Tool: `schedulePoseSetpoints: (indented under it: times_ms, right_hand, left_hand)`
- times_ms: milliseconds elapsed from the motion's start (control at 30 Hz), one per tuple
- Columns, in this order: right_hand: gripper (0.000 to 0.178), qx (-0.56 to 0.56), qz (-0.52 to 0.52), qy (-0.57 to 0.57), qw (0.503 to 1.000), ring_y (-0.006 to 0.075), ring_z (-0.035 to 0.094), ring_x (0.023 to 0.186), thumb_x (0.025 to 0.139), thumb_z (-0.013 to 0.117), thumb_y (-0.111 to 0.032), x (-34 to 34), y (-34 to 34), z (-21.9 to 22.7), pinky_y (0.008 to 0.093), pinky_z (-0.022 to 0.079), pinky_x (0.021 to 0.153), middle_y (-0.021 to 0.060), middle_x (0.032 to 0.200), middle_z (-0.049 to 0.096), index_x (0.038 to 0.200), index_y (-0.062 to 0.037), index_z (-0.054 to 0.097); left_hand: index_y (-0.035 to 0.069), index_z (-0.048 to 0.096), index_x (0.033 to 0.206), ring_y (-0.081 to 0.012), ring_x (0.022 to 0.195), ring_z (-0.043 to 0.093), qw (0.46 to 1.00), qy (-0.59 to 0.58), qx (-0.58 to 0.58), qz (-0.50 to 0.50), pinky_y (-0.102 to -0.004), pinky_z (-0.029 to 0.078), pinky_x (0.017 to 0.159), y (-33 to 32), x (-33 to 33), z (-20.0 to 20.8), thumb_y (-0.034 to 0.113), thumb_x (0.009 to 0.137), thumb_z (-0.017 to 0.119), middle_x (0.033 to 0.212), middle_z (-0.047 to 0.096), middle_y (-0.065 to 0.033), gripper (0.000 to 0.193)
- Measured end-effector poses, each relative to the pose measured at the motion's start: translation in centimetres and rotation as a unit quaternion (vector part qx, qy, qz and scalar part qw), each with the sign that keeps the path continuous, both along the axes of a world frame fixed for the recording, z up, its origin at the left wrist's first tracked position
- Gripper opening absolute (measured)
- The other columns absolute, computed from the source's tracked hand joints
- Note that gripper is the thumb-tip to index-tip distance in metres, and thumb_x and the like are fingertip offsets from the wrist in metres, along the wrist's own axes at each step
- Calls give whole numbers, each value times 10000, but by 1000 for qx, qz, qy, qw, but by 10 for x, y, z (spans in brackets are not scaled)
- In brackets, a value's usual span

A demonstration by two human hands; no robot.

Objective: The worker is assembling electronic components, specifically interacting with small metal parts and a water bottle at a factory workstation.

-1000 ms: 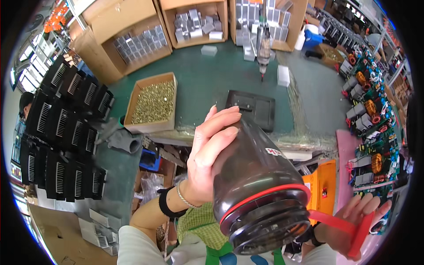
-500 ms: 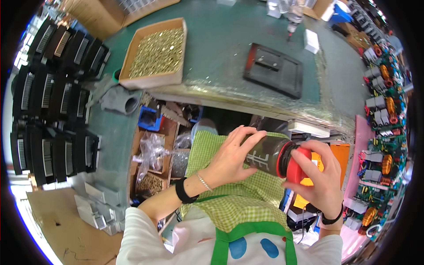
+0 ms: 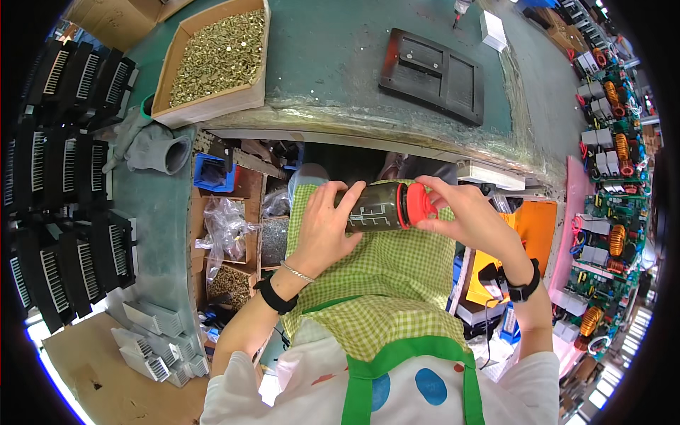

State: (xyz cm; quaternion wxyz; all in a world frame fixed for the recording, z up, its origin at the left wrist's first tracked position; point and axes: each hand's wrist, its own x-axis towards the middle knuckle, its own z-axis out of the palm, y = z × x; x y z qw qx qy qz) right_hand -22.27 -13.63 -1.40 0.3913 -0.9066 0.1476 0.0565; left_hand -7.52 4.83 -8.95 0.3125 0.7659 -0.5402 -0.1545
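Observation:
A dark, see-through water bottle [image 3: 375, 208] with white markings lies sideways above my lap, in front of a green checked apron [image 3: 375, 276]. My left hand [image 3: 326, 223] is wrapped round the bottle's body near its base. With thumb and fingers, my right hand [image 3: 460, 216] grips the red screw cap [image 3: 419, 204] at the other end. The cap sits at the bottle's neck; I cannot tell whether it is loose or tight.
On the green bench stand a cardboard box of brass-coloured screws [image 3: 219, 60] and a black plastic panel [image 3: 433, 74]. Grey gloves [image 3: 159, 147] lie at the left. Black finned units [image 3: 64, 149] are stacked far left, circuit boards [image 3: 613, 212] line the right. Below is an open drawer [image 3: 234, 241].
Both hands and the bottle have moved left and slightly up, and the bottle now lies more level. The view has shifted, so the bench appears higher. Both hands keep their hold.

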Motion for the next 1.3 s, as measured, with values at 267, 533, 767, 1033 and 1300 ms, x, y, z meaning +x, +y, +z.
schedulePoseSetpoints:
  times_ms: [267, 533, 767, 1033, 1300]
  right_hand:
    - [442, 18, -89, -145, 985, 297, 612, 687, 786, 598, -372, 8, 12, -21, 353, 477, 642, 149, 742, 624, 1041, -16, 541]
    - [473, -40, -48, 38, 997, 260, 615, 719, 710, 697, -238, 8, 14, -29, 335, 480, 667, 125, 793, 624, 1103, -47, 516]
    - [395, -44, -37, 140, 989, 284, 619, 719, 756, 643, -263, 8, 10, -29, 347, 471, 659, 119, 769, 633, 1055, -28, 538]
    - [317, -4, -49, 80, 996, 262, 626, 700, 792, 599, -231, 4, 16, -41, 333, 472, 646, 152, 778, 628, 992, 9, 554]
    - [343, 12, -49, 161, 986, 283, 607, 691, 798, 590, -317, 1, 11, -47, 348, 475, 657, 122, 743, 609, 965, -19, 554]
  left_hand:
    - [74, 438, 1193, -318, 963, 464, 1000, -8, -5, 27, -394, 398, 837, 10, 1, -12, 56, 489, 739, 1026, 450, -132, 766]
    - [75, 437, 1193, -327, 986, 451, 999, -12, 26, 22, -408, 384, 859, 16, 2, -16, 55, 499, 738, 1051, 446, -136, 757]
    - [76, 436, 1195, -331, 986, 443, 999, -45, 28, -3, -410, 375, 860, 18, 1, -17, 57, 495, 742, 1061, 441, -139, 764]
    - [80, 436, 1196, -331, 1007, 433, 998, -50, 40, 0, -414, 365, 873, 21, 2, -21, 57, 493, 744, 1067, 439, -141, 769]
    - [77, 436, 1189, -328, 985, 439, 999, -35, 22, -7, -414, 368, 873, 22, -1, -26, 73, 504, 747, 1041, 443, -149, 752]
